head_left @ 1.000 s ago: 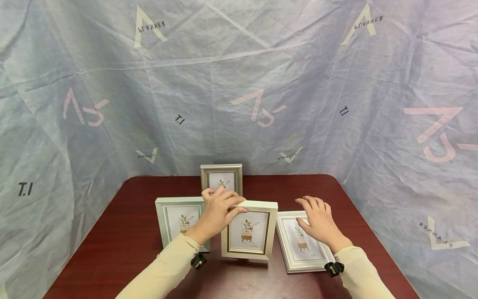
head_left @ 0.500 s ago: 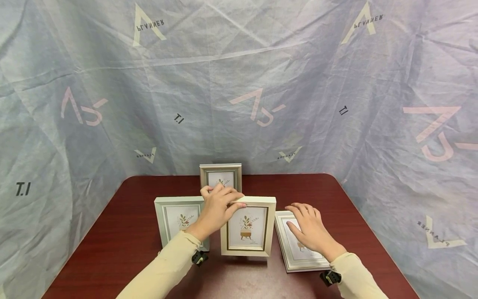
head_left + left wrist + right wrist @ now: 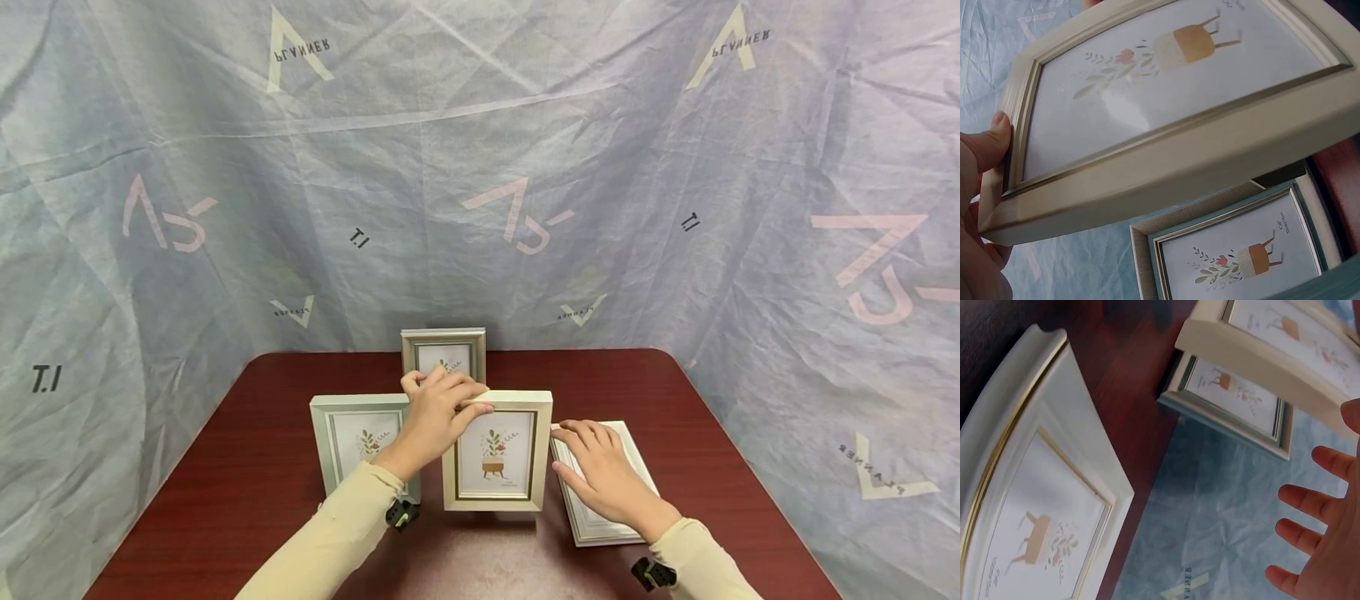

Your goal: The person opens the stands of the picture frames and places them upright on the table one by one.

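In the head view my left hand (image 3: pixel 431 421) pinches the top left corner of a cream picture frame (image 3: pixel 536 450), thumb on the front and fingers behind. That frame stands upright, its plant-in-pot print facing me. The left wrist view shows the thumb (image 3: pixel 996 140) on its moulding. My right hand (image 3: pixel 607 475) hovers over a white picture frame (image 3: pixel 637 454) lying face up, its fingertips close to the cream frame's right side. Its fingers (image 3: pixel 1310 503) are spread and hold nothing in the right wrist view. The white frame (image 3: pixel 1107 519) is partly hidden by this hand in the head view.
A pale green picture frame (image 3: pixel 324 433) stands at the left, partly behind my left arm. Farther back is a champagne-coloured picture frame (image 3: pixel 408 350). All are on a dark red table (image 3: pixel 585 375), with a grey printed cloth (image 3: pixel 420 167) hanging around it.
My right hand has moved left and toward me, from over the white frame toward the cream frame. The cream frame has shifted slightly up and left in the head view, still in my left hand.
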{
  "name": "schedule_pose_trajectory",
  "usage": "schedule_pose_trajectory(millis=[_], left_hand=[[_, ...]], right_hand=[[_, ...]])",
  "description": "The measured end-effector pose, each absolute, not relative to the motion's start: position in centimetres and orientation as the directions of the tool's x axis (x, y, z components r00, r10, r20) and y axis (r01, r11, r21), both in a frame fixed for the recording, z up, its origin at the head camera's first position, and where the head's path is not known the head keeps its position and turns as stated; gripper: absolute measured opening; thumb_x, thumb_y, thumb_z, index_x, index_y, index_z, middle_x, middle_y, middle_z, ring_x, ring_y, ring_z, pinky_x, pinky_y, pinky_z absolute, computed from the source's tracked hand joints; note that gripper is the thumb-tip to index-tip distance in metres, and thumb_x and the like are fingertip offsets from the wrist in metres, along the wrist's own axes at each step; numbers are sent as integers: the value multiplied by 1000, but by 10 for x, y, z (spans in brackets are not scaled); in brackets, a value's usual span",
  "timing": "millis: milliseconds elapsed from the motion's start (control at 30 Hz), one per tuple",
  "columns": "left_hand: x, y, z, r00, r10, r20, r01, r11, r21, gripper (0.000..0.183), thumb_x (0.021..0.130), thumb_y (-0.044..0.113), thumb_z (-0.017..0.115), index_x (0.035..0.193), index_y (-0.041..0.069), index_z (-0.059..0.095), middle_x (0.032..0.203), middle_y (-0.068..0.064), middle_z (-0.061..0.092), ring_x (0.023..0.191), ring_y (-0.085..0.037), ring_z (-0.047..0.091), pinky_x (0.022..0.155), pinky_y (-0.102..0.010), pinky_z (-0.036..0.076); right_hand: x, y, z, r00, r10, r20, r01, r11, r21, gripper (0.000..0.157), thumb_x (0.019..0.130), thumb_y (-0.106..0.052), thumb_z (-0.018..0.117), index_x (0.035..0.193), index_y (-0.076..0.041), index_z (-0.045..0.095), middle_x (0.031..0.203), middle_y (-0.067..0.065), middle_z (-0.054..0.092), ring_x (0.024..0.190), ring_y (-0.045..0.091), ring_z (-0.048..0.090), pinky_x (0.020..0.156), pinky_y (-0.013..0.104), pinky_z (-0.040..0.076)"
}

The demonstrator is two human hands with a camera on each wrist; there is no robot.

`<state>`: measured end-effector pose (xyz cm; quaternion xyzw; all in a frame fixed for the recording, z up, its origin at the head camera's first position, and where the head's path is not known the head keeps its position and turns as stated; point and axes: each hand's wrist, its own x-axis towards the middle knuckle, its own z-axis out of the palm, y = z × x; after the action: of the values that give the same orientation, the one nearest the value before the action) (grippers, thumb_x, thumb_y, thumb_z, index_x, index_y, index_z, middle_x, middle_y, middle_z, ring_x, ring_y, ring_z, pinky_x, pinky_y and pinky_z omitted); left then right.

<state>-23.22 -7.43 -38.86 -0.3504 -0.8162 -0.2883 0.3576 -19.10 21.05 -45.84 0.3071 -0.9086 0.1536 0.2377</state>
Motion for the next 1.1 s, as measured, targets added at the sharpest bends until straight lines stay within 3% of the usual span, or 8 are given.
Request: schedule_pose_trajectory(millis=[267, 567, 833, 1100], left_hand=[[-232, -74, -388, -515, 360, 778, 773, 588, 240, 25, 80, 29, 79, 97, 12, 78, 93, 2, 71, 80, -18, 47, 84, -57, 21], [-233, -73, -389, -527, 348, 775, 762, 597, 251, 23, 80, 28, 78, 97, 12, 78, 93, 2, 71, 81, -18, 47, 84, -56, 19], [-234, -72, -389, -535, 347, 770, 755, 605, 252, 24, 81, 28, 78, 98, 12, 78, 93, 1, 71, 81, -19, 47, 84, -56, 19], [-238, -73, -391, -559, 346, 753, 731, 635, 251, 25, 82, 27, 77, 101, 10, 77, 95, 0, 71, 83, -21, 48, 85, -59, 20]], right_hand=[[-191, 204, -462, -668, -494, 557, -639, 764, -89, 38, 91, -27, 64, 123, -5, 60, 125, 18, 57, 116, 40, 50, 94, 57, 33], [-192, 197, -465, -640, -490, 592, -656, 749, -89, 36, 96, -31, 60, 118, -3, 61, 123, 18, 57, 114, 39, 49, 93, 56, 34], [-193, 192, -465, -601, -493, 630, -671, 738, -63, 33, 97, -26, 59, 114, 2, 60, 120, 19, 57, 111, 40, 51, 91, 56, 35], [-196, 188, -463, -604, -485, 633, -675, 733, -83, 30, 89, -16, 65, 110, 4, 59, 119, 21, 57, 112, 42, 50, 91, 58, 35]])
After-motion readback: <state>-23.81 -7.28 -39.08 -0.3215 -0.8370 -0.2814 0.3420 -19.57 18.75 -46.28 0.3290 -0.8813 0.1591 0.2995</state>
